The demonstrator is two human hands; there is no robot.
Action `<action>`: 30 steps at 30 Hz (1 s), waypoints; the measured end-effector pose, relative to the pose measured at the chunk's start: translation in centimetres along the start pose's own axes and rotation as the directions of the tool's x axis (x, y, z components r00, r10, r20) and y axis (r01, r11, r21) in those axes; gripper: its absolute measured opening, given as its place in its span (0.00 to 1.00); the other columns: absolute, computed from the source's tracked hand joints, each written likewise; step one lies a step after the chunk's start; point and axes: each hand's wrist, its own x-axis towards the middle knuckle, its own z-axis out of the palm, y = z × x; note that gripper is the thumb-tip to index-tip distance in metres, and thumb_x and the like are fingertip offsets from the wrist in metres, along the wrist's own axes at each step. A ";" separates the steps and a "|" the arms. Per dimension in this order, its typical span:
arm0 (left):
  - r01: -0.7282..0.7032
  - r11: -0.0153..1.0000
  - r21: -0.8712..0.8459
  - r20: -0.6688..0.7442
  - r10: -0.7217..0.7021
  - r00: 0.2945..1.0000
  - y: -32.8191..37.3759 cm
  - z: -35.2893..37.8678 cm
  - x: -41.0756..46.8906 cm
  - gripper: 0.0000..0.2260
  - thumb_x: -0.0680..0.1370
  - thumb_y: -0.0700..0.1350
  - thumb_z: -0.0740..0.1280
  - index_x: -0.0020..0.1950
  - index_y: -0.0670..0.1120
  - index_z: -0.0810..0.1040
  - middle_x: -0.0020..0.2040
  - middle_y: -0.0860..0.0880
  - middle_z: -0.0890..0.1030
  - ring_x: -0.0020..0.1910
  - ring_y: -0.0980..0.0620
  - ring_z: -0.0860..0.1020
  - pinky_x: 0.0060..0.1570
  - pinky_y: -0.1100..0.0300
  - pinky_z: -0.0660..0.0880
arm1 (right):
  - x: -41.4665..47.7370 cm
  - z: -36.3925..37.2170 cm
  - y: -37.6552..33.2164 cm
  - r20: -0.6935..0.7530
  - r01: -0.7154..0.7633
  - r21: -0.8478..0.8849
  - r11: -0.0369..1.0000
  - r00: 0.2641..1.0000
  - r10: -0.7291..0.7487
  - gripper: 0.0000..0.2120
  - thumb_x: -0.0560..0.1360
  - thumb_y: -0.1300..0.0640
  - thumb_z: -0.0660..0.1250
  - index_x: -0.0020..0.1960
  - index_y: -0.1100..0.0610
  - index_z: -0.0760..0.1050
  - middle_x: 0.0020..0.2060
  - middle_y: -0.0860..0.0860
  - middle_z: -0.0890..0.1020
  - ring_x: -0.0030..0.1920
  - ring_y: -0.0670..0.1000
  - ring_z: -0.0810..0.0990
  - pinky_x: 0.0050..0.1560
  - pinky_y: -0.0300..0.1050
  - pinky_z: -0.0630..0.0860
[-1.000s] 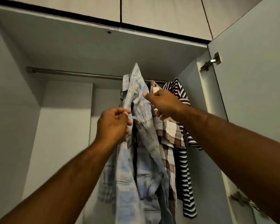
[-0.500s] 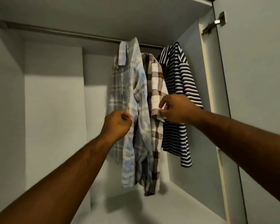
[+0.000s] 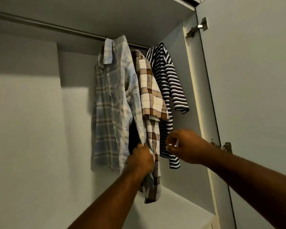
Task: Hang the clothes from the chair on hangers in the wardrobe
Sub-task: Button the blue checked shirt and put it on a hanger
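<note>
Blue shirt [image 3: 109, 100] in left hand [image 3: 141, 158], right [image 3: 186, 146] perhaps empty

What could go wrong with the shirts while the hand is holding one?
The left hand grips the blue plaid shirt low on its front edge; a hard tug might pull it off the rail. The brown checked shirt hangs pressed against it, so it could get dragged or creased too. The hangers are hidden, so their hold is uncertain.

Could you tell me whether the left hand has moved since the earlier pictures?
Yes. The left hand has slid down the blue plaid shirt, from near its collar toward its hem, farther below the rail.
</note>
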 end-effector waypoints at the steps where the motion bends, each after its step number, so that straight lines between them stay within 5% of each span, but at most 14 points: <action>1: 0.020 0.997 0.076 -0.002 -0.020 1.000 0.8 1.1 -1.0 0.24 0.82 0.51 0.63 0.77 0.49 0.64 0.70 0.45 0.69 0.67 0.44 0.72 0.64 0.49 0.74 | -0.6 -0.1 0.8 0.005 -0.006 -0.003 1.000 1.000 0.006 0.08 0.80 0.52 0.68 0.57 0.53 0.79 0.50 0.49 0.80 0.47 0.46 0.78 0.43 0.34 0.73; 4: -0.006 0.965 0.261 0.075 -0.014 0.997 4.8 4.5 -5.2 0.33 0.82 0.54 0.63 0.82 0.47 0.50 0.79 0.39 0.55 0.75 0.38 0.62 0.69 0.43 0.66 | -2.8 -0.8 3.9 -0.025 -0.025 -0.037 0.999 0.999 0.024 0.09 0.79 0.50 0.68 0.58 0.51 0.79 0.50 0.48 0.81 0.45 0.44 0.77 0.44 0.35 0.74; 8: -0.145 0.961 0.233 0.235 0.089 0.968 11.4 9.0 -10.3 0.34 0.83 0.59 0.59 0.82 0.50 0.47 0.82 0.41 0.39 0.80 0.36 0.50 0.73 0.40 0.60 | -6.9 -2.4 9.0 -0.058 -0.073 -0.046 0.996 0.996 0.070 0.12 0.79 0.49 0.69 0.60 0.50 0.79 0.53 0.48 0.81 0.44 0.41 0.75 0.47 0.36 0.73; 13: -0.444 0.893 -0.081 0.198 0.451 0.871 20.3 17.4 -15.6 0.27 0.83 0.60 0.56 0.81 0.53 0.57 0.81 0.51 0.56 0.79 0.49 0.57 0.75 0.52 0.61 | -16.8 -5.3 17.9 -0.051 -0.189 -0.007 0.982 0.981 0.188 0.13 0.79 0.50 0.69 0.61 0.52 0.80 0.55 0.48 0.80 0.50 0.45 0.79 0.49 0.37 0.74; 18: -0.488 0.801 -0.347 0.274 0.584 0.764 30.1 27.2 -22.6 0.24 0.81 0.59 0.61 0.75 0.51 0.70 0.72 0.50 0.74 0.71 0.50 0.71 0.67 0.56 0.70 | -32.3 -7.4 28.4 -0.043 -0.408 0.038 0.912 0.911 0.409 0.12 0.80 0.50 0.69 0.62 0.51 0.79 0.54 0.46 0.80 0.49 0.44 0.80 0.47 0.34 0.78; 24: -0.578 0.555 -0.599 0.345 0.830 0.439 41.7 36.8 -33.2 0.20 0.83 0.54 0.62 0.74 0.53 0.69 0.73 0.53 0.72 0.72 0.53 0.69 0.68 0.57 0.72 | -53.4 -10.1 36.2 -0.060 -0.733 0.035 0.679 0.677 0.734 0.12 0.79 0.47 0.69 0.61 0.50 0.80 0.53 0.43 0.81 0.48 0.43 0.80 0.45 0.32 0.76; 30: -0.658 0.323 -0.680 0.338 0.935 0.108 51.9 43.6 -41.8 0.19 0.81 0.53 0.61 0.71 0.49 0.72 0.69 0.49 0.75 0.67 0.47 0.73 0.64 0.50 0.74 | -69.3 -13.3 38.7 -0.091 -0.939 -0.020 0.343 0.343 0.935 0.19 0.79 0.49 0.70 0.67 0.54 0.78 0.61 0.50 0.81 0.55 0.48 0.79 0.55 0.44 0.77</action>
